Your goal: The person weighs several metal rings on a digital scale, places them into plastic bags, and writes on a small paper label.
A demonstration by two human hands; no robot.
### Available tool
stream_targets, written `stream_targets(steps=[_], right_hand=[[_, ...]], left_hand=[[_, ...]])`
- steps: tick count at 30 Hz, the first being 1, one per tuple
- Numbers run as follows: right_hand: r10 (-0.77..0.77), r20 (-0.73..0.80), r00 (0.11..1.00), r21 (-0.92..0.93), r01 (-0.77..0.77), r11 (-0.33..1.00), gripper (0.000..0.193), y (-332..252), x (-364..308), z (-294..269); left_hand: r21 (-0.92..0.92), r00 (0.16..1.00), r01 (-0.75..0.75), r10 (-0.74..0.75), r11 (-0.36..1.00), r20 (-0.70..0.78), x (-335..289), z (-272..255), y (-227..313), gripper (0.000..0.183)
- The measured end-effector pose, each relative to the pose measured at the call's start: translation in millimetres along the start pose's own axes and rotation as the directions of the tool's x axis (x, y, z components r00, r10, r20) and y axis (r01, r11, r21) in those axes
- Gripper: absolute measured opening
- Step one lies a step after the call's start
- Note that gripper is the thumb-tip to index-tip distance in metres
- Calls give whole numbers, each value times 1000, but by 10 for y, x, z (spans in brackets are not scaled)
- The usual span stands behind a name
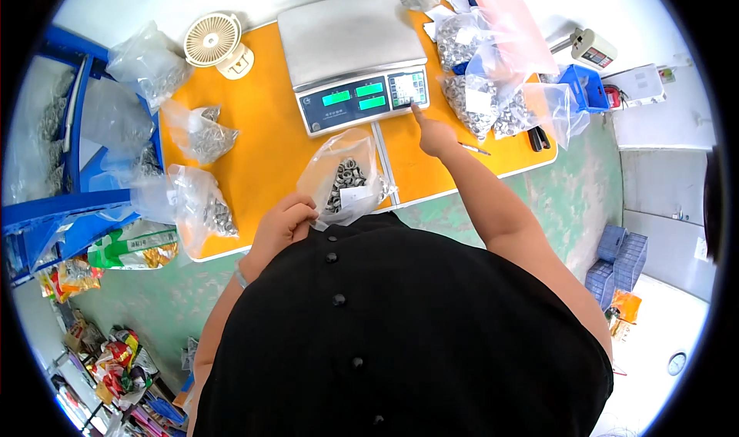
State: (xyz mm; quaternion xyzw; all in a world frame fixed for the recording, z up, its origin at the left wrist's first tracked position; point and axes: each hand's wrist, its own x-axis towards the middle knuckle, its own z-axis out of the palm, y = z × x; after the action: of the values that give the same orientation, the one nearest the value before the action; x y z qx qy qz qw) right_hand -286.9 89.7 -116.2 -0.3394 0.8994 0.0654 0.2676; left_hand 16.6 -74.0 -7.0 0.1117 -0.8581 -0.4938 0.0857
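A clear plastic bag point(368, 152) of small ring-shaped metal parts point(348, 177) stands at the table's near edge, with a white paper label point(353, 196) against the parts. My left hand point(286, 220) is closed on the bag's left edge, fingers curled. Beyond the bag is a digital counting scale point(342, 107) with green lit displays and a bare steel platform point(350, 36). My right hand point(436, 134) reaches to the scale's keypad point(406, 89), its index finger stretched out onto the lower keys. Nothing is held in that hand.
More bags of metal parts point(471, 102) crowd the orange table's point(254, 121) right side, near a pen point(473, 149) and a black stapler point(539, 137). At left are further filled bags point(208, 135), a small fan point(213, 40) and a blue rack point(73, 137). A blue bin point(585, 90) stands far right.
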Motion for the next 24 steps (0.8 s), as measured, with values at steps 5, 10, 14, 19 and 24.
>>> stream_targets(steps=[5, 10, 14, 19, 24], right_hand=[[5, 39, 999, 11, -6, 1000, 82, 25, 51, -57], [-25, 55, 998, 2, 25, 1000, 80, 91, 62, -77], [-49, 9, 999, -22, 49, 999, 79, 104, 19, -92], [-25, -11, 1000, 9, 25, 1000, 77, 204, 54, -35], [-92, -105, 990, -50, 87, 995, 79, 267, 123, 34]], left_hand=[[50, 1000, 6, -4, 999, -22, 57, 43, 54, 13], [30, 996, 77, -76, 997, -39, 76, 91, 119, 16], [38, 993, 93, -90, 995, -73, 77, 134, 136, 15], [37, 990, 112, -108, 993, -87, 115, 162, 188, 14], [41, 992, 101, -97, 994, -86, 109, 174, 179, 14]])
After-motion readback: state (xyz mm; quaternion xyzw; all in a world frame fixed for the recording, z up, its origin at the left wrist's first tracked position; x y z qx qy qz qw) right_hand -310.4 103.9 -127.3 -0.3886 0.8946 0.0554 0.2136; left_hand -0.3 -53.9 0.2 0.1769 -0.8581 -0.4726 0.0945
